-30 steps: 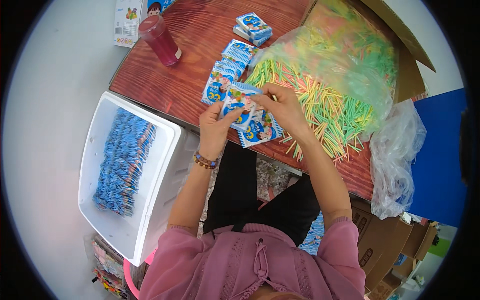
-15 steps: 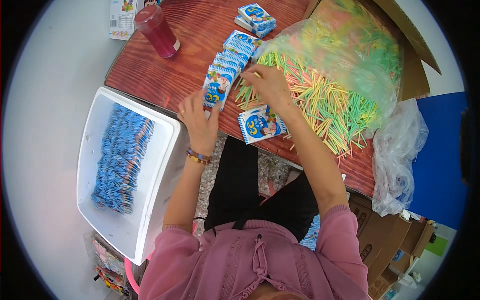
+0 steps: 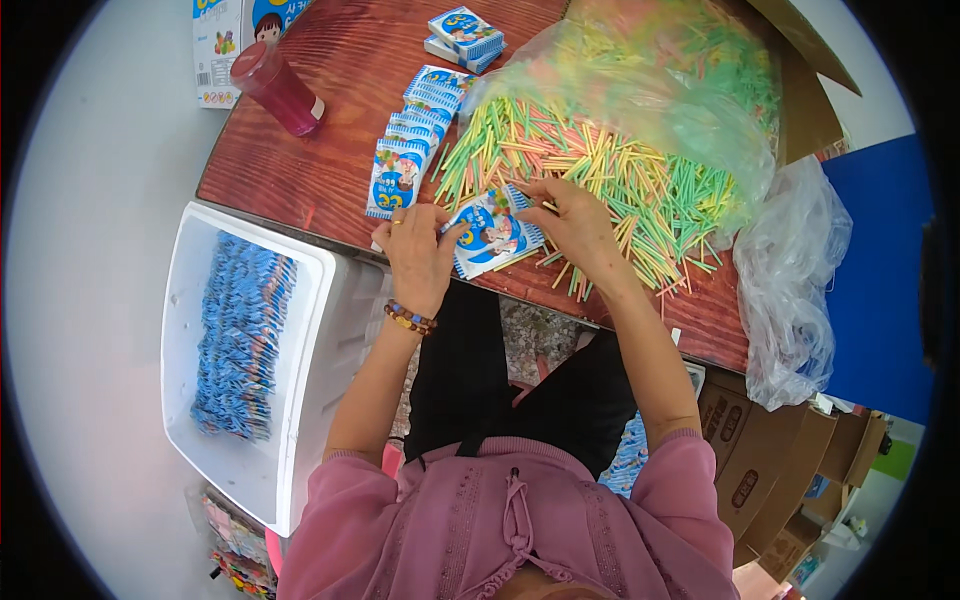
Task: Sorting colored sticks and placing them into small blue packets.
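A blue-and-white candy packet [image 3: 492,236] lies between my hands near the table's front edge. My right hand [image 3: 585,232] is closed, pinching the packet's right side with thumb and forefinger. On the other side my left hand [image 3: 418,256] has its thumb against the packet's left edge, fingers bent and apart. Above the left fingertips, a row of overlapping blue-and-white packets [image 3: 398,178] runs away from me. Beyond the right hand spreads a heap of thin pastel candy sticks [image 3: 590,165] in yellow, green and pink, partly under clear plastic.
A white bin [image 3: 180,330] of blue packets stands left of the table. Farther back are a jar of red liquid [image 3: 280,90], small stacked boxes [image 3: 466,35] and a printed carton [image 3: 215,50]. Crumpled clear plastic [image 3: 790,290] hangs at the right, beside a blue panel [image 3: 880,280].
My right hand has moved from the edge of the stick heap onto the loose packet, which has turned. My left hand has left the row and now touches that packet. The view has shifted slightly.
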A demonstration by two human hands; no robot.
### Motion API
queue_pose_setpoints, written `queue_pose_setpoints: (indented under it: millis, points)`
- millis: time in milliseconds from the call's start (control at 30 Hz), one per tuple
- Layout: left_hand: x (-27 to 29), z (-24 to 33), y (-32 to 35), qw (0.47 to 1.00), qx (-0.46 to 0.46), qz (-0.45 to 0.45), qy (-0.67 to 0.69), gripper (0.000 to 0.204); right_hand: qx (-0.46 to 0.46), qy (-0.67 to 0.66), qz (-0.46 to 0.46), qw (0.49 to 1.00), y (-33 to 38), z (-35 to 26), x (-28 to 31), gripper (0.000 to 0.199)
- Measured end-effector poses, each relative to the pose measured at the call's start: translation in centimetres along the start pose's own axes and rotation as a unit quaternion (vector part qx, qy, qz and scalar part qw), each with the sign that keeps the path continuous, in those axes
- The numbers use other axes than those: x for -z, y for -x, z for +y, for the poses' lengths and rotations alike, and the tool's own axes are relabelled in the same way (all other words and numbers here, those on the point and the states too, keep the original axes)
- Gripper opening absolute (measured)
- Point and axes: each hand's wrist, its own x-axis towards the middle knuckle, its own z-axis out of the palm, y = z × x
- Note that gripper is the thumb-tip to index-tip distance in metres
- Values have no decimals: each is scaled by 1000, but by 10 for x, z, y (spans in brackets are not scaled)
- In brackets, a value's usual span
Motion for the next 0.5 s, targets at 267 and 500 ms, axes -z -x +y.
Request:
queue_pose_setpoints:
  millis: [267,500]
  points:
    - [2,10,1,994,-62,92,-13,24,41,-90,19,995,-3,5,-5,25]
    - [6,20,-3,920,145,54,361,24,11,-283,-53,958,1,3,4,8]
